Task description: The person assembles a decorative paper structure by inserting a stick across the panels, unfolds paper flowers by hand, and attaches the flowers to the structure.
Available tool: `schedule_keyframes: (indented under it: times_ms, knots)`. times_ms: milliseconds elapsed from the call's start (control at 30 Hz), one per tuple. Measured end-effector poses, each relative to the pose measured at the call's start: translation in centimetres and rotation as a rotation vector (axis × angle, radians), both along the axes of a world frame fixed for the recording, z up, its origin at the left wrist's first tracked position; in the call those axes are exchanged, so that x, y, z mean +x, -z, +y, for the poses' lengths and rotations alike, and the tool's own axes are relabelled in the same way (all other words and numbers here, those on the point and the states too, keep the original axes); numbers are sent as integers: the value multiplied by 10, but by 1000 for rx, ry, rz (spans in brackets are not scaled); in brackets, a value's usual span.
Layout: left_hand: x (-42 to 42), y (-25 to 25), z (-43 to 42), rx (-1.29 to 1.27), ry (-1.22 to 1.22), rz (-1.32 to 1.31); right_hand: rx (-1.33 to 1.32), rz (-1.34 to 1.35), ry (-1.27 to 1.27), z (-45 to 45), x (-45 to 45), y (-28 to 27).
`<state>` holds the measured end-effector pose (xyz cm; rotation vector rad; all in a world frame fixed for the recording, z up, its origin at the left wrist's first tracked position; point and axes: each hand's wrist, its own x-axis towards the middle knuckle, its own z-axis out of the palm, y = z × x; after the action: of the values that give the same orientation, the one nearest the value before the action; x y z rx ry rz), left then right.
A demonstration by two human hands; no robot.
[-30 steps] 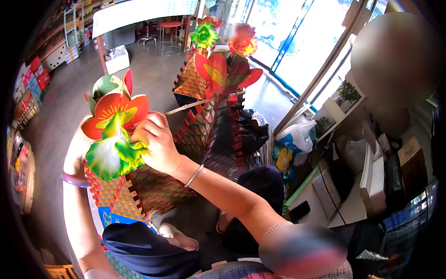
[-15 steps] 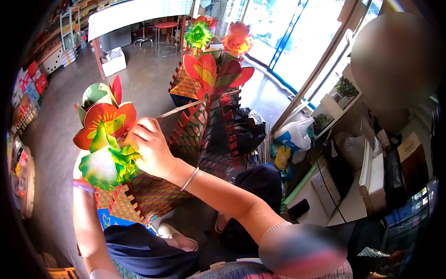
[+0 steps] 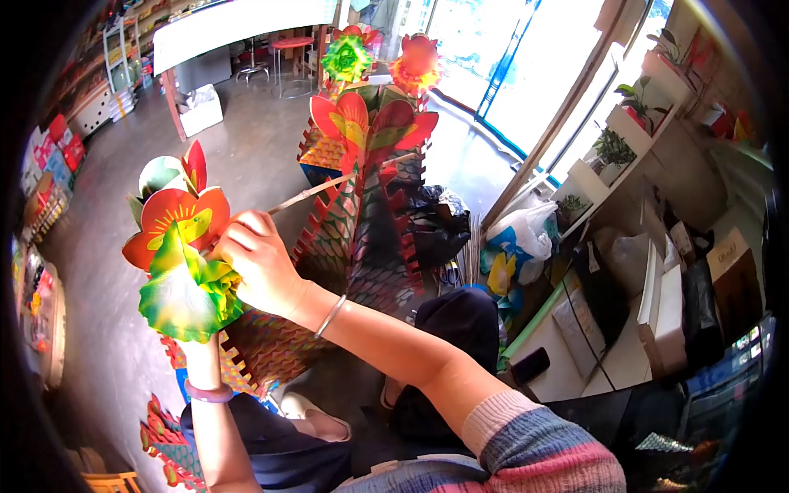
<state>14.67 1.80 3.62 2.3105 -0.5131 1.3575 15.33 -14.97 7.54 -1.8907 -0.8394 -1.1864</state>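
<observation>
A green and yellow paper flower [image 3: 181,296] sits in front of a red cardboard blossom [image 3: 185,222] on top of a patterned paper form. My right hand [image 3: 261,267] is closed at the flower's upper right edge, its fingers curled and the fingertips partly hidden there. A silver bangle circles that wrist. From below, my left wrist [image 3: 203,357] with a purple bracelet [image 3: 209,391] reaches up behind the flower, which hides the left fingers. A thin stick [image 3: 316,191] runs from behind my right hand to the second paper form [image 3: 353,238], topped with red petals.
Two more paper flowers, one green [image 3: 345,59] and one red-orange [image 3: 416,64], stand farther back. To the right are plastic bags [image 3: 522,234], boxes [image 3: 731,255], a phone [image 3: 531,366] and potted plants on a shelf. A red stool [image 3: 293,43] stands behind.
My left forearm has swung inward to the right and lower, now beneath the flower. My right hand has shifted slightly left, staying at the flower. A scalloped red-green paper piece shows at lower left.
</observation>
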Motion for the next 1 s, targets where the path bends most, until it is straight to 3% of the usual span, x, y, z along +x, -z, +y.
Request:
schedule_keyframes:
  times_ms: [133,233,800,900,1000]
  knots:
    - [-22,-41,-24,-83,120,-47,19,-2,-18,1,-1,1]
    - [-15,-40,-16,-106,110,81,39,-10,-34,1,-1,2]
    - [-6,-24,20,51,229,125,5,23,-20,0,3,3]
    - [-11,-36,22,182,169,193,-5,38,-26,-1,3,1]
    - [-9,-30,26,-13,183,338,-5,50,-38,-1,2,-1]
